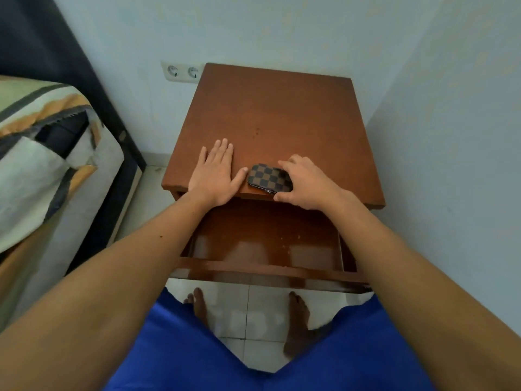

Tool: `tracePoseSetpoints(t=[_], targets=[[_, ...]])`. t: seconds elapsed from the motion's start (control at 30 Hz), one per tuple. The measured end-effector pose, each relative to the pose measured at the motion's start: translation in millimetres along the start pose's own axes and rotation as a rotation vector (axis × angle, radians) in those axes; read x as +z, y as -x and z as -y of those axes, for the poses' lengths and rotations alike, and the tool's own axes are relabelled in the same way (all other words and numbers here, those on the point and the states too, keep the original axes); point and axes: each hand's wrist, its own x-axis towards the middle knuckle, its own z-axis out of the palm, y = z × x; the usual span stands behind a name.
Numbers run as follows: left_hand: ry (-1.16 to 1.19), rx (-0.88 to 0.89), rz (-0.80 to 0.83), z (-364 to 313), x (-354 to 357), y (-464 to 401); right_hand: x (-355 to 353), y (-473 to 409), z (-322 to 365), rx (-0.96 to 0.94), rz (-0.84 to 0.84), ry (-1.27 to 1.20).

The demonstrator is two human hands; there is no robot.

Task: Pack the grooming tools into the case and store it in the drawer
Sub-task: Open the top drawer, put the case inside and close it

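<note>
A small case (267, 178) with a brown and dark checkered cover lies closed near the front edge of the wooden nightstand top (279, 114). My right hand (307, 184) curls over its right end, fingers above and thumb at its front edge. My left hand (217, 172) rests flat on the top just left of the case, fingers spread, thumb almost touching it. Below the top the drawer (262, 273) is pulled out towards me, and its glossy floor holds nothing. No loose grooming tools show.
The nightstand stands in a corner of pale walls, with a double wall socket (182, 71) behind its left side. A mattress with a patterned sheet (48, 165) lies to the left. My bare feet stand on white floor tiles (251, 317) under the drawer front.
</note>
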Motion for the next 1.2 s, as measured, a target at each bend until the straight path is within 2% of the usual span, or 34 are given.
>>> tracePoseSetpoints(t=[0.13, 0.27, 0.37, 0.57, 0.77, 1.1, 1.2], targets=[[-0.020, 0.007, -0.002, 0, 1, 0, -4, 6, 2, -0.069, 0.038, -0.019], [-0.032, 0.013, 0.017, 2, 0, 1, 14, 40, 13, -0.247, 0.043, -0.011], [-0.046, 0.014, 0.025, 0, -1, 1, 42, 66, 16, -0.314, 0.143, -0.024], [-0.067, 0.020, 0.017, 1, 1, -1, 91, 33, -2, -0.105, 0.363, -0.116], [-0.072, 0.011, 0.020, 1, 1, -1, 127, 3, 2, 0.008, 0.396, -0.166], [-0.079, 0.005, 0.018, 0, 2, -1, 139, 3, -6, 0.000, 0.383, -0.189], [-0.073, 0.004, 0.017, -2, 1, -1, 129, 10, -6, -0.008, 0.327, -0.212]])
